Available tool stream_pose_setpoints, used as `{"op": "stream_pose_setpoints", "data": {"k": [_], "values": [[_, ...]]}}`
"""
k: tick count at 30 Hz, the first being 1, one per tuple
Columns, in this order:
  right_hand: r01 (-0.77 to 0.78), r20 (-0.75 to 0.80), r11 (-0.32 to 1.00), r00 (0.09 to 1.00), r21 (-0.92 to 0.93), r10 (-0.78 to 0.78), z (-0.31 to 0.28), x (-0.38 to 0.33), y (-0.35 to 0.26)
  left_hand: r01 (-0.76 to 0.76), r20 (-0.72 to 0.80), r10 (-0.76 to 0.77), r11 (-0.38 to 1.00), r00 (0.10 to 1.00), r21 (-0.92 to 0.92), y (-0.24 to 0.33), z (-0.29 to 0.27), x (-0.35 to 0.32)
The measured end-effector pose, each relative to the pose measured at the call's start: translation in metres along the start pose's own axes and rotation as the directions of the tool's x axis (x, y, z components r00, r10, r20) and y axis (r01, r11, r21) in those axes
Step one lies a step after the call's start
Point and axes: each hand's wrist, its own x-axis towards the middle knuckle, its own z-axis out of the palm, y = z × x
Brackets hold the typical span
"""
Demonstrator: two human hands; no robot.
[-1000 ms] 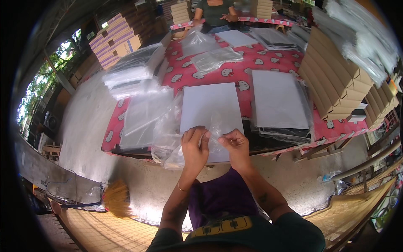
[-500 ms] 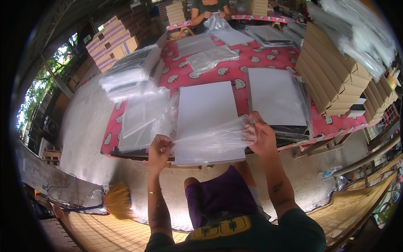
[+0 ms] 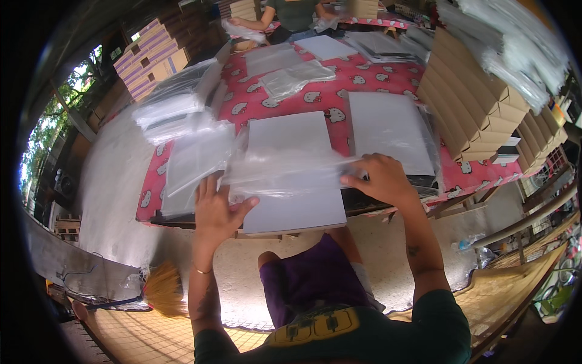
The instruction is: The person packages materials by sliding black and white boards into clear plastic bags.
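The left hand (image 3: pixel 215 212) is lying flat with its fingers spread open, pressing down the left end of a clear plastic bag (image 3: pixel 285 173). The right hand (image 3: pixel 379 179) is pinching the bag's right edge between closed fingers. The bag is stretching across a white sheet (image 3: pixel 291 173) that is sitting at the near edge of the tabletop (image 3: pixel 339 82), which is wearing a red patterned cloth. Left of the sheet, more clear bags (image 3: pixel 194 158) are lying stacked. Right of it, another white stack (image 3: pixel 388 124) is sitting beside brown cardboard boxes (image 3: pixel 473 103). At the far end, another person (image 3: pixel 291 15) is working.
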Motion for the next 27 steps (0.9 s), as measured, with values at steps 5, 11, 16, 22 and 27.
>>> {"op": "stream_pose_setpoints", "data": {"k": [5,11,16,22,27], "values": [[0.120,0.139,0.903,0.971,0.412,-0.192,0.012,-0.006,0.025,0.172,0.142,-0.154,0.200,0.978,-0.965,-0.031,-0.014,-0.028],[-0.286,0.152,-0.326,0.913,0.901,-0.380,0.039,-0.009,-0.015,0.148,0.117,-0.206,0.140,0.972,-0.979,-0.003,-0.013,-0.023],[-0.019,0.095,0.163,0.874,0.986,-0.476,0.044,-0.005,-0.011,0.393,0.426,-0.413,-0.167,0.805,-0.904,0.013,-0.010,-0.022],[-0.322,0.096,-0.469,0.892,0.823,-0.443,0.044,0.002,0.021,0.350,0.351,0.034,0.032,0.936,-0.936,0.007,0.010,-0.028],[0.099,0.291,0.530,0.744,0.842,-0.601,0.056,-0.007,0.004,0.246,0.459,-0.009,-0.835,0.888,-0.492,-0.002,0.010,-0.025]]}}
